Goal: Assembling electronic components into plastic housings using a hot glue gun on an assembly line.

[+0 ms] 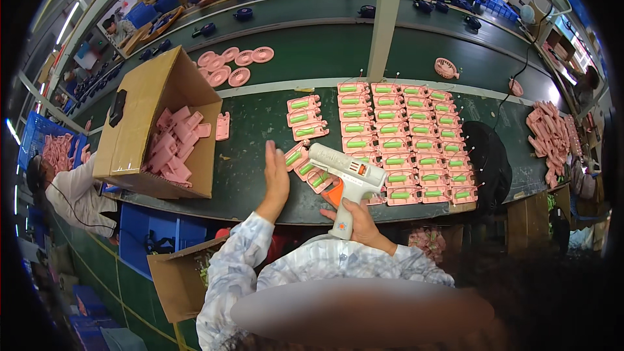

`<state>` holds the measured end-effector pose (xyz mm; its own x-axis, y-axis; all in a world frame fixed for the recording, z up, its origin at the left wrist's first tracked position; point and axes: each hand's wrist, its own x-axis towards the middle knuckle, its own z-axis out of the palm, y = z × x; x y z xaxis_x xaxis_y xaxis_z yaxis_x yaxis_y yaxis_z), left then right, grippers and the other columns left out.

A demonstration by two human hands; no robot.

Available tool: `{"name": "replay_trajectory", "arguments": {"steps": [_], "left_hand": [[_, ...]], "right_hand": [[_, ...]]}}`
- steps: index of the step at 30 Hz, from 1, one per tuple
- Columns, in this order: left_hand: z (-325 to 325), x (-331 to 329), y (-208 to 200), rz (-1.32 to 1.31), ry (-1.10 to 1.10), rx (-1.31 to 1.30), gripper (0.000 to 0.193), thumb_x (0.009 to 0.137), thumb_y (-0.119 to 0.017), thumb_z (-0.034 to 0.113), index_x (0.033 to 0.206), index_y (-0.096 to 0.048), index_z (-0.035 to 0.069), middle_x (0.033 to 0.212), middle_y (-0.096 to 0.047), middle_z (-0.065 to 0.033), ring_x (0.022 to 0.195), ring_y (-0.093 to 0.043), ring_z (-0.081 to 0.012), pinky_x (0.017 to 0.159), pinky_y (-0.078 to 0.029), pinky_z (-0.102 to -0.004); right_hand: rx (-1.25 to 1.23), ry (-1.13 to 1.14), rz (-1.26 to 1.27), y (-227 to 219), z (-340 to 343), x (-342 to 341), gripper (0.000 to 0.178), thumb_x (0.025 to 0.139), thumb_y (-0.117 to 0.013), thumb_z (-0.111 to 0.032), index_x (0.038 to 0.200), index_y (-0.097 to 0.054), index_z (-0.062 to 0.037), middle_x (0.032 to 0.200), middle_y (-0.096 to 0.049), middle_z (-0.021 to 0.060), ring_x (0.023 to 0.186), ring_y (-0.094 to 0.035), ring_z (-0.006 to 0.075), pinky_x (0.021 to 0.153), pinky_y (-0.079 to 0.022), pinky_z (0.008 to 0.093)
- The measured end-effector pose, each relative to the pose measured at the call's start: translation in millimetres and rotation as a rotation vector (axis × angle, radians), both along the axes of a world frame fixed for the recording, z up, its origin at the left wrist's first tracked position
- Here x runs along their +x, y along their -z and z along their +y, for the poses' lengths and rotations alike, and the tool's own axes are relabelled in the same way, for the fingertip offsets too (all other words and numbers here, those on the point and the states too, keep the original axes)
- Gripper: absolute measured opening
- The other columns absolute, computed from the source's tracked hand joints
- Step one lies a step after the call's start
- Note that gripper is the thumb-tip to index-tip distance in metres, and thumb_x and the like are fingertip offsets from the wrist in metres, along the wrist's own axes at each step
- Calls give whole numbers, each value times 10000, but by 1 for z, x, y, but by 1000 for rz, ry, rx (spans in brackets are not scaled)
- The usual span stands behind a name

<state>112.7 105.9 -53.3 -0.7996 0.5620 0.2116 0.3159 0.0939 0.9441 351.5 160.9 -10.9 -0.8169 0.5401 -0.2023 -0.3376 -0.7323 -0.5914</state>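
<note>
In my right hand [361, 222] is a white hot glue gun [348, 175] with an orange trigger; my fingers wrap its handle, and its barrel points up and left. Stretched out flat, the fingers of my left hand [275, 179] stand beside a slanted row of pink plastic housings [318, 181], each with a green cylindrical cell in it. I cannot tell whether the palm touches them. The gun's barrel hangs over this row and hides part of it. Further right lie several columns of like housings [392, 144], with thin wires at their ends. A short stack [307, 117] sits behind the slanted row.
A cardboard box [140, 156] of pink shells stands on its side at the left. Round pink grilles [239, 77] lie beyond it. At the right are a black cloth-like item [489, 166] and a pink parts heap [547, 140]. A white post [386, 23] rises behind the bench.
</note>
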Motion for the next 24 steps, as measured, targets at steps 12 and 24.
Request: {"name": "replay_trajectory", "arguments": {"steps": [12, 24], "left_hand": [[95, -26, -2, -430, 72, 435, 737, 1071, -308, 470, 1551, -76, -40, 1628, -132, -221, 1510, -180, -291, 1221, -192, -384], [146, -123, 2, 41, -27, 119, 676, 1060, -317, 462, 1430, -399, -97, 1456, -446, -296, 1381, -405, -403, 1147, -306, -395]], "right_hand": [[-24, 52, 82, 7, 9, -26, 550, 979, -507, -175, 1482, -302, -89, 1480, -401, 90, 1378, -438, 341, 1049, -450, 567], [40, 0, 143, -13, 18, -21, 584, 985, -492, -127, 1511, -242, -88, 1578, -310, 118, 1401, -399, 368, 1048, -448, 570]]}}
